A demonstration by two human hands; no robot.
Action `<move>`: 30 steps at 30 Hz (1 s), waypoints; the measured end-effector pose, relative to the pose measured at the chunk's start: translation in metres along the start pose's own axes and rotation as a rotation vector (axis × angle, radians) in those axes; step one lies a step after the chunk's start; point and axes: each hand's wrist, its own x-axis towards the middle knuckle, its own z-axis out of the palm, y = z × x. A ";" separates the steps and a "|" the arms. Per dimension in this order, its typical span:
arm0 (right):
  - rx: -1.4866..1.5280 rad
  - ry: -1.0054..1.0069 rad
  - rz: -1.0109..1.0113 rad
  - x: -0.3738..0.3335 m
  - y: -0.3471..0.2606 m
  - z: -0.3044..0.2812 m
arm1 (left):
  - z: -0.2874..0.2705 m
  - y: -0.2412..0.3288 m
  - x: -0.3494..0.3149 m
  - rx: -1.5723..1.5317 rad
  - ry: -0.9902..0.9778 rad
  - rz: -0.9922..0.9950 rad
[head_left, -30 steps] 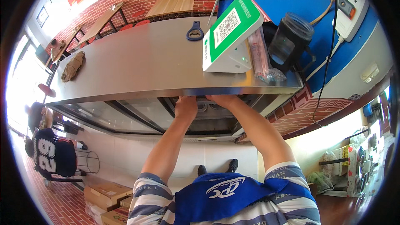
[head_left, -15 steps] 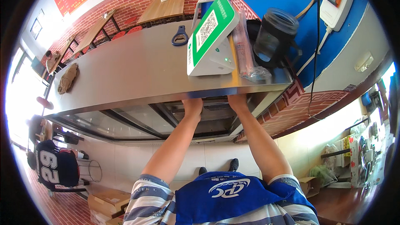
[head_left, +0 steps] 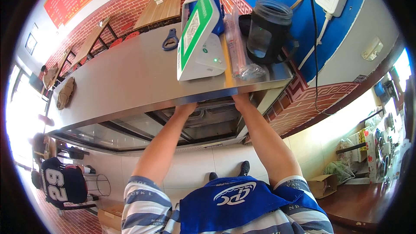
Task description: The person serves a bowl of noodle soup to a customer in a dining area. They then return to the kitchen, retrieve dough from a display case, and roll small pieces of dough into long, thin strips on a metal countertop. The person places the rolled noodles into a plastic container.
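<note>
Both my arms reach under the front edge of a stainless steel counter, into the opening of a case with dark-framed clear panels. At the opening's left side, my left hand shows only its wrist and back part. My right hand is on the right side, mostly covered by the counter's edge. Between them, inside the case, lie shallow metal trays, nearest to both hands. The fingers of each hand are hidden, so I cannot tell whether they grip a tray.
On the counter stand a green-and-white payment stand, a dark bottle opener, a clear jar in a black holder, and plastic-wrapped sticks. A brown crumpled thing lies far left. A black cord hangs at the right.
My view has shifted, so the counter things sit further left. My left hand has moved left, away from my right hand, and more of the trays shows between them.
</note>
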 end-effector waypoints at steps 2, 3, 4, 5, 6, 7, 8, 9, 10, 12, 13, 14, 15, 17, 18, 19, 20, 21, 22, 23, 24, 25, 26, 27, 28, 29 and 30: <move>0.162 0.036 0.066 0.011 0.022 -0.008 | 0.001 0.005 -0.008 0.201 -0.080 0.079; 0.227 0.020 0.118 0.013 0.026 -0.008 | 0.000 0.006 -0.013 0.265 -0.088 0.100; 0.292 0.009 0.170 0.016 0.030 -0.008 | 0.002 0.006 -0.017 0.293 -0.076 0.110; 0.336 -0.032 0.240 0.016 0.028 -0.007 | 0.002 0.004 -0.020 0.290 -0.047 0.104; 0.379 -0.073 0.310 0.016 0.027 -0.005 | 0.005 0.002 -0.022 0.270 -0.011 0.090; 0.453 -0.059 0.344 0.015 0.025 -0.001 | 0.007 0.002 -0.023 0.234 0.016 0.070; 0.524 -0.037 0.374 0.014 0.025 0.000 | 0.010 0.004 -0.023 0.174 0.022 0.040; 0.595 -0.016 0.404 0.013 0.024 0.001 | 0.011 0.006 -0.023 0.090 0.014 -0.001; 0.667 0.000 0.441 0.016 0.028 0.003 | 0.010 0.008 -0.023 -0.002 0.001 -0.047; 0.802 0.038 0.515 0.021 0.035 0.001 | 0.013 0.029 -0.033 -0.234 -0.055 -0.162; 0.788 0.046 0.464 0.023 0.039 -0.001 | 0.012 0.024 -0.026 -0.265 -0.109 -0.179; 0.781 0.044 0.424 0.014 0.031 0.005 | 0.001 0.017 -0.021 -0.291 -0.149 -0.202; 0.779 0.015 0.407 0.011 0.034 0.010 | -0.006 0.010 -0.017 -0.317 -0.189 -0.225; 0.775 -0.053 0.377 0.015 0.048 0.008 | -0.004 0.008 -0.014 -0.346 -0.237 -0.215; 0.789 -0.085 0.381 0.017 0.052 0.007 | -0.002 0.013 -0.015 -0.364 -0.261 -0.210; 0.802 -0.115 0.387 0.018 0.057 0.005 | 0.006 0.017 -0.017 -0.406 -0.184 -0.210; 0.837 -0.140 0.406 0.015 0.055 0.010 | 0.015 0.024 -0.023 -0.445 -0.096 -0.210; 0.858 -0.160 0.399 0.015 0.056 0.011 | 0.022 0.030 -0.027 -0.483 -0.013 -0.204; 0.879 -0.181 0.391 0.016 0.055 0.012 | 0.026 0.025 -0.020 -0.528 0.029 -0.147; 0.895 -0.200 0.391 0.016 0.055 0.016 | 0.028 0.015 -0.014 -0.566 0.078 -0.094; 0.915 -0.208 0.384 0.022 0.051 0.020 | 0.030 0.009 -0.007 -0.607 0.120 -0.036; 0.939 -0.209 0.380 0.025 0.048 0.025 | 0.026 0.004 0.002 -0.581 0.130 0.000; 0.957 -0.203 0.377 0.029 0.047 0.026 | 0.019 0.003 0.012 -0.507 0.110 0.029; 0.976 -0.197 0.378 0.033 0.046 0.029 | 0.012 0.005 0.020 -0.403 0.097 0.057; 0.994 -0.191 0.382 0.033 0.045 0.031 | 0.002 0.006 0.027 -0.261 0.082 0.090; 1.009 -0.189 0.380 0.034 0.043 0.035 | -0.005 0.008 0.032 -0.126 0.078 0.129; 1.018 -0.190 0.385 0.031 0.043 0.040 | -0.012 0.007 0.034 0.020 0.075 0.169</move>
